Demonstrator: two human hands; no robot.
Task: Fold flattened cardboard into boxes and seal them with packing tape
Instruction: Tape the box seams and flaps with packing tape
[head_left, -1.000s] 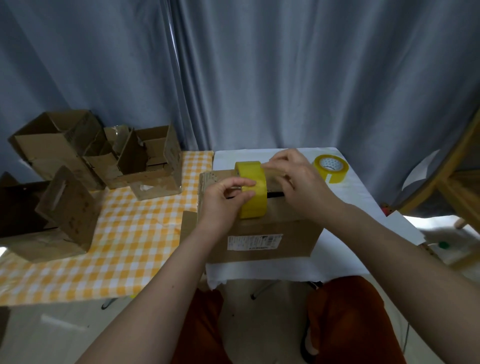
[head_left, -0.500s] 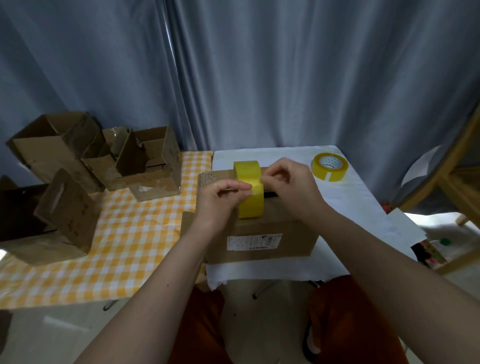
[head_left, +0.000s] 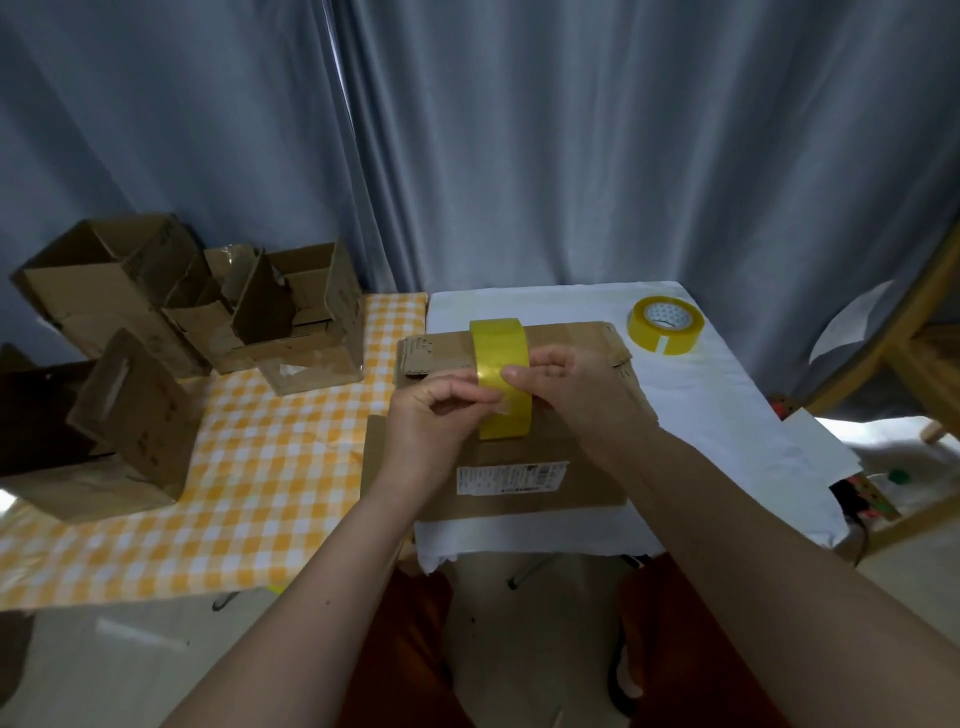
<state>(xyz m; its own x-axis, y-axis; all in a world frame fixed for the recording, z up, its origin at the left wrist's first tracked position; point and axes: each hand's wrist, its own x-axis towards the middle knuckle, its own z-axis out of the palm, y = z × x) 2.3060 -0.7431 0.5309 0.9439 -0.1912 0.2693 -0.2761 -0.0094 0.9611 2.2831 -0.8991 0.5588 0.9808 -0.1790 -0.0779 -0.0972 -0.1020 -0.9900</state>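
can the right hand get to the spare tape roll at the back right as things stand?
Probably yes: the spare tape roll lies flat on the white cloth, nothing between it and the right hand, though that hand is busy on the upright tape roll.

The box (head_left: 511, 415) is matt brown cardboard with rough torn flap edges and a white paper label (head_left: 511, 478). The tape (head_left: 501, 364) on it is glossy yellow plastic film, like the spare roll (head_left: 665, 332). Smooth white cloth (head_left: 727, 415) and checked orange cloth (head_left: 270, 467) cover the counter. The curtain (head_left: 519, 156) is soft, matt grey fabric.
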